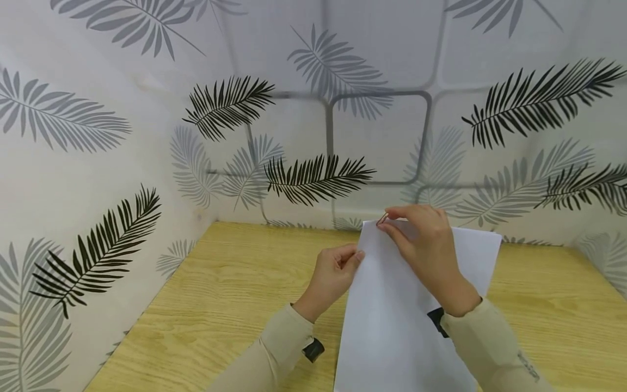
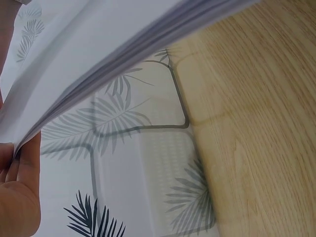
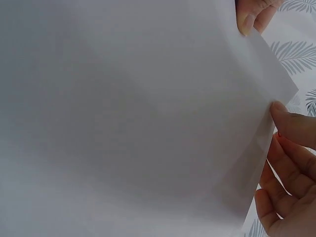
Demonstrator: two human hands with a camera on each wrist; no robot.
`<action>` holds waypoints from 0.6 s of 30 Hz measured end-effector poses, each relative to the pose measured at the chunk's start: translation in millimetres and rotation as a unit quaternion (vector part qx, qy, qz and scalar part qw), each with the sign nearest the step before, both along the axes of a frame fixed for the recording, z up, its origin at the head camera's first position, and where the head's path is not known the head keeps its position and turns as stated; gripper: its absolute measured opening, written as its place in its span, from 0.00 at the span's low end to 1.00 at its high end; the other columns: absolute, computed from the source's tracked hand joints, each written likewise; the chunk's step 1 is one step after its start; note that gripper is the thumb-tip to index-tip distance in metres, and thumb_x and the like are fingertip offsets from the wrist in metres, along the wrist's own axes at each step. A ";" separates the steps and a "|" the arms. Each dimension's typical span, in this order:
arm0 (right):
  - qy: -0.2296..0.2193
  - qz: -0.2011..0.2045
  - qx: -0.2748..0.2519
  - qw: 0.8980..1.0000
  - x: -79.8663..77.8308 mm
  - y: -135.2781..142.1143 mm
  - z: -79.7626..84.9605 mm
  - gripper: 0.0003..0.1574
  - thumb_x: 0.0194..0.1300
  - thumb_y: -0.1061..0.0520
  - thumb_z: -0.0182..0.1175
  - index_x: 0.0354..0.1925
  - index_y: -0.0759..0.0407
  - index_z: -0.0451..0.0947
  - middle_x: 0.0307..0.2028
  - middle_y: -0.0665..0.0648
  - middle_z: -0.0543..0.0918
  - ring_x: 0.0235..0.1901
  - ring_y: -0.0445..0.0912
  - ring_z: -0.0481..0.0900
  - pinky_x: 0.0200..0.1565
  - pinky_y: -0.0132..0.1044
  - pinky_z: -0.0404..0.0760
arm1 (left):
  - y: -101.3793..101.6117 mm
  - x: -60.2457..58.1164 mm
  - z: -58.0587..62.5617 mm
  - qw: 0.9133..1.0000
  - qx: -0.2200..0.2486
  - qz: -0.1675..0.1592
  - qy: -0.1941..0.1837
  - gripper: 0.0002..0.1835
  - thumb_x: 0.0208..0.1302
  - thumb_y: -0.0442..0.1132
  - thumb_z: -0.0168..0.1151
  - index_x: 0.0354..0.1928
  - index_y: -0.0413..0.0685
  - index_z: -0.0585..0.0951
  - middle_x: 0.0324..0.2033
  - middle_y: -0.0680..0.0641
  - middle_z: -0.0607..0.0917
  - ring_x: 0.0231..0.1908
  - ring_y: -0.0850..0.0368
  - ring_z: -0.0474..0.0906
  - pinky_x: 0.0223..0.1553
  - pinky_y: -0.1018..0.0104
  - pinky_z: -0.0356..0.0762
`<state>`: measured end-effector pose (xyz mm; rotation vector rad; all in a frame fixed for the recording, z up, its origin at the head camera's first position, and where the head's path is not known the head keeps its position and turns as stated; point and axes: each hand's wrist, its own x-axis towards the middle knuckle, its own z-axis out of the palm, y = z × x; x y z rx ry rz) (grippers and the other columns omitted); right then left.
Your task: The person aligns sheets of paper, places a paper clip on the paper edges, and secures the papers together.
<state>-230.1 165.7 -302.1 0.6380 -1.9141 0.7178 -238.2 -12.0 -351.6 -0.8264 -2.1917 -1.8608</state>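
Observation:
A stack of white paper (image 1: 387, 316) stands tilted up from the table, its layered sheet edges (image 2: 123, 61) showing in the left wrist view. My left hand (image 1: 333, 277) pinches the stack's left edge near the top, thumb in front. At the top left corner, my right hand (image 1: 428, 250) pinches a small reddish paper clip (image 1: 382, 219) between thumb and fingers. That clip touches or sits on the paper's top edge; how far it is slid on I cannot tell. In the right wrist view, the right thumb (image 3: 291, 126) lies at the paper's edge, with the clip mostly hidden.
Beneath the hands is a wood-grain table (image 1: 235, 294). A pale wall covering (image 1: 382, 141) with leaf patterns rises behind the table and along its left side. Each wrist carries a dark strap or device (image 1: 313, 349) at the sleeve.

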 end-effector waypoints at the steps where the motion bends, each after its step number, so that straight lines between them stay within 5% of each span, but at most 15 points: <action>1: -0.001 0.000 0.000 1.000 -0.2 0.1 -0.2 0.18 0.45 0.67 0.75 0.38 0.65 0.83 0.32 0.59 0.86 0.36 0.55 0.79 0.41 0.47 0.67 | 0.5 -3.6 -4.5 1.000 0.001 0.000 0.001 0.10 0.68 0.28 0.56 0.45 0.28 0.83 0.28 0.34 0.84 0.20 0.62 0.70 0.21 0.75 0.66; 18: -0.009 0.013 0.003 1.000 -2.2 -2.7 -5.1 0.18 0.46 0.66 0.75 0.39 0.63 0.84 0.35 0.58 0.86 0.39 0.55 0.80 0.42 0.46 0.69 | -1.2 -5.5 -8.4 1.000 -0.014 0.007 0.012 0.09 0.68 0.28 0.56 0.43 0.29 0.83 0.27 0.35 0.85 0.21 0.65 0.73 0.23 0.75 0.70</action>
